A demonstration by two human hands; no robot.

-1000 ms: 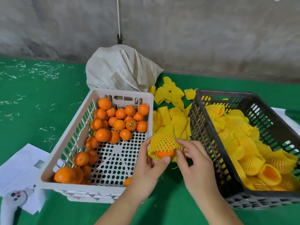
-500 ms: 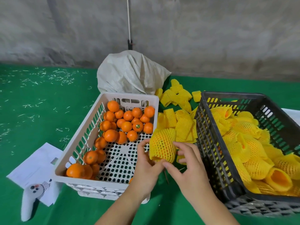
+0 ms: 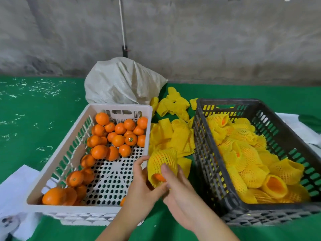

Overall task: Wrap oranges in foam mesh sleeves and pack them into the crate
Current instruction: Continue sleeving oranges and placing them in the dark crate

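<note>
Both hands meet over the green felt-like table covering (image 3: 34, 129), between the two crates. The left hand (image 3: 144, 186) curls its fingers round the lower end of a yellow foam mesh sleeve (image 3: 162, 161), a soft netted tube with a diamond-lattice texture, and the right hand (image 3: 178, 192) pinches the same sleeve from the other side, thumb pressed on the netting. Inside the sleeve's open lower mouth a smooth round orange (image 3: 159, 177) shows, mostly covered by the mesh.

To the left stands a white plastic crate (image 3: 57, 164) with slotted walls and a perforated floor; loose glossy bare oranges (image 3: 119, 134) lie clustered toward its far end and along its left wall. To the right stands a dark grey plastic crate (image 3: 206, 164) of lattice walls, filled with wrapped oranges in yellow mesh (image 3: 251, 164), several with an orange skin visible at the open sleeve ends.

Between the crates lies a heap of empty yellow foam sleeves (image 3: 172, 134), flattened and crumpled. Behind the white crate slumps a woven off-white sack (image 3: 121, 82), creased, in front of a rough grey concrete wall (image 3: 208, 40). White paper sheets (image 3: 15, 186) lie beneath the white crate's near left corner.
</note>
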